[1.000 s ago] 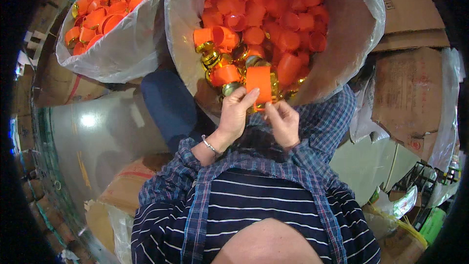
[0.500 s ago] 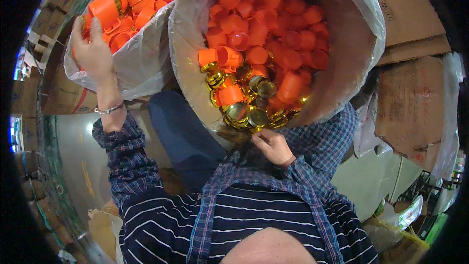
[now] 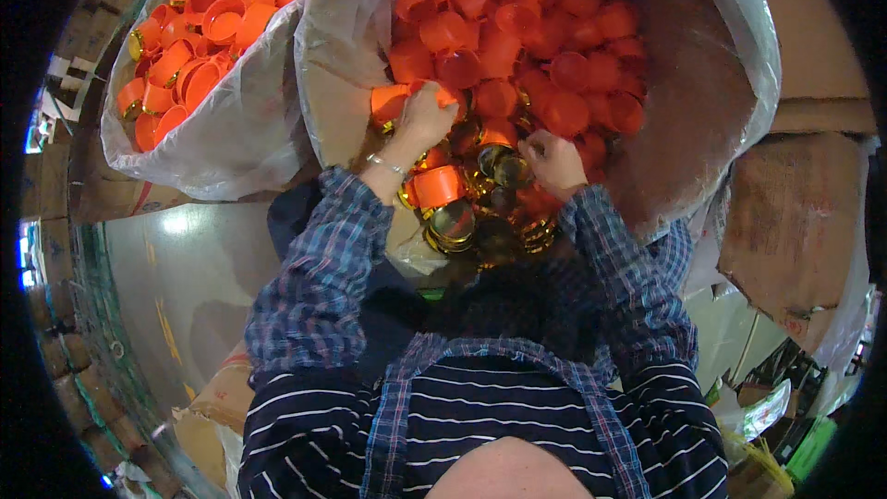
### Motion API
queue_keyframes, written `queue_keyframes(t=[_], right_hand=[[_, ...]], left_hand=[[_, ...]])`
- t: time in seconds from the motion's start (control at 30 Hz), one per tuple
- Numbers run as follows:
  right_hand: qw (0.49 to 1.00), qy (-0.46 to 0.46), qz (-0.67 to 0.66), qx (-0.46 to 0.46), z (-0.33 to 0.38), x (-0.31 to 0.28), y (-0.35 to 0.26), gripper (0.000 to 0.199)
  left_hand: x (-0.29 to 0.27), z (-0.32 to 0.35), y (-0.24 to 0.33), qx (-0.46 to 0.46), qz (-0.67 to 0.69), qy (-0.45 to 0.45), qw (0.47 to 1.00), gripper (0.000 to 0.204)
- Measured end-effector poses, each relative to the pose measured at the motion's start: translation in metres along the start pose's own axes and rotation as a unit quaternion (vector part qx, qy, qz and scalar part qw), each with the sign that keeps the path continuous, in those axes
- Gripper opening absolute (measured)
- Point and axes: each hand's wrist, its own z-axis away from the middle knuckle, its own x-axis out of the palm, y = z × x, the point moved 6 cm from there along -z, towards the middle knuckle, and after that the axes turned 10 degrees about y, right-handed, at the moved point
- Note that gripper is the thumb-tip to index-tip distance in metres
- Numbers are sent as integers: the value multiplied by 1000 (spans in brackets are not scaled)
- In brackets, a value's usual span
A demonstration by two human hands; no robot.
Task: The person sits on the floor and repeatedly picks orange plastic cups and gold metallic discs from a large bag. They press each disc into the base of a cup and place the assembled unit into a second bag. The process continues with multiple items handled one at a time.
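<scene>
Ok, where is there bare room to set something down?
Bare: the smooth grey floor, bordered by the left translucent plastic bag, brown cardboard and the blue plaid left sleeve. Crowded: the large plastic-lined container, where orange plastic cups and shiny gold discs lie around the left hand and right hand.

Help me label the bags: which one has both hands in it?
The right bag: left hand and right hand both reach inside it; the left bag has neither.
</scene>
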Motion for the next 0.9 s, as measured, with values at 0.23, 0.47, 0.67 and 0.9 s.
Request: queue_keyframes(t=[0.23, 0.47, 0.67, 0.9], right_hand=[[980, -61, 146, 118, -127, 123, 106, 39], [939, -63, 339, 9, -156, 217, 213, 34], [987, -2, 135, 84, -116, 123, 134, 47], [893, -9, -443, 83, -4, -20, -7, 34]], left_hand=[[95, -23, -71, -306, 248, 31, 919, 46], [75, -23, -56, -122, 75, 42, 989, 44], [16, 25, -16, -201, 347, 22, 916, 40], [-45, 106, 28, -246, 720, -49, 647, 34]])
